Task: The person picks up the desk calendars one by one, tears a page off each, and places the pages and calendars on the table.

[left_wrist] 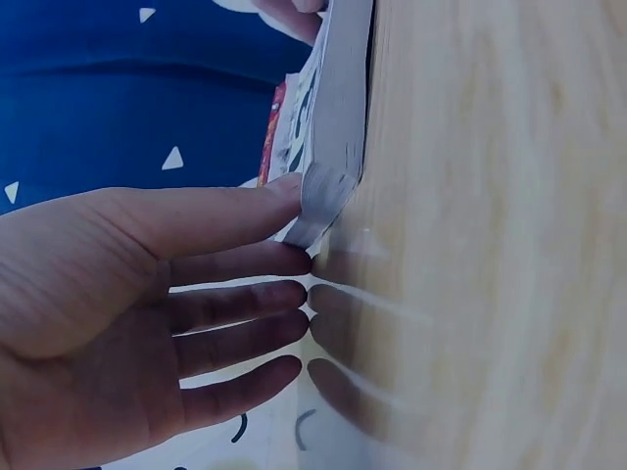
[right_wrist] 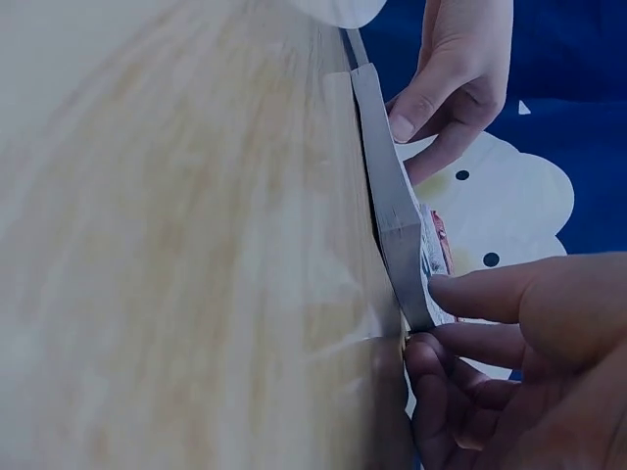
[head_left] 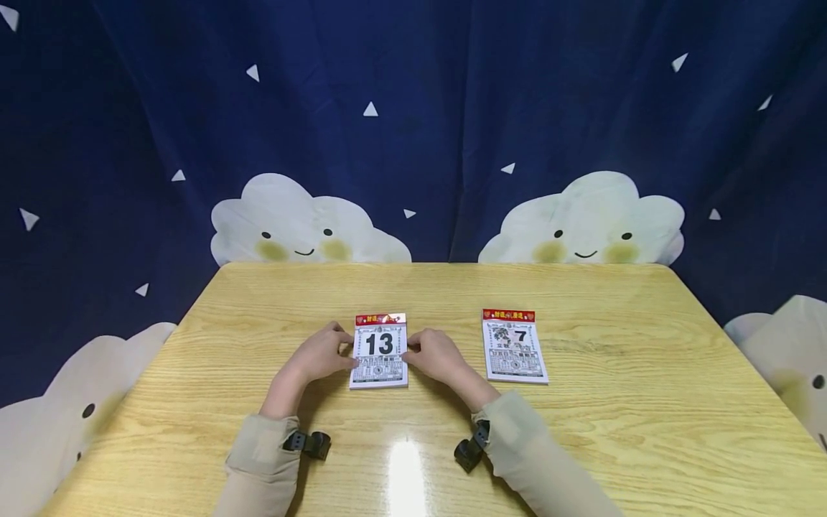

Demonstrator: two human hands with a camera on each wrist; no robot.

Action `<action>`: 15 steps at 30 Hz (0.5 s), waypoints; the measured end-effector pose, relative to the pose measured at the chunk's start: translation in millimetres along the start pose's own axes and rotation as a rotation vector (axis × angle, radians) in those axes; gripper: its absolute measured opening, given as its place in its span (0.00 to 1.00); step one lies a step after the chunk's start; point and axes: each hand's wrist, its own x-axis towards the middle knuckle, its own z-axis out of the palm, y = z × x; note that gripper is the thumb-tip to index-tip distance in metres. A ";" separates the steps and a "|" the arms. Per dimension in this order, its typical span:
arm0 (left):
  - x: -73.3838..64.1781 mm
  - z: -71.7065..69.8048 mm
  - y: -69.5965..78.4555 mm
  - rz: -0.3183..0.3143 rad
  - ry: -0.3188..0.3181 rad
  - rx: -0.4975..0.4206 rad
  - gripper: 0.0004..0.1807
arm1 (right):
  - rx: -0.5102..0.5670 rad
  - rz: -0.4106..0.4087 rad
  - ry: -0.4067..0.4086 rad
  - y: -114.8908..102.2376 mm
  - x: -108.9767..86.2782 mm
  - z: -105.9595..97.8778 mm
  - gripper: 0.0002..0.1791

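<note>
A tear-off calendar pad with a red header and a large 13 lies on the table between both hands. My left hand touches its left edge, thumb nearer me. In the left wrist view the thumb meets the pad's corner, and the other fingers stretch straight along its side with gaps between them. My right hand is at the opposite edge. In the right wrist view its thumb and index fingertip touch the pad's corner, the remaining fingers loosely bent below. The thick page stack shows edge-on.
A second calendar pad, with a red header and a 7, lies right of the right hand. Both pads are on a light wooden table. Behind it hangs a dark blue curtain with white triangles and smiling clouds.
</note>
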 end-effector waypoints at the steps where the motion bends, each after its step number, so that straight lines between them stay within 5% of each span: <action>1: -0.1 0.8 0.3 -0.001 0.005 -0.009 0.25 | 0.020 0.008 0.004 0.2 -0.4 0.2 0.19; 15: 3.4 6.4 6.7 -0.034 0.072 -0.054 0.19 | 0.311 0.162 -0.003 1.8 -3.4 -5.3 0.21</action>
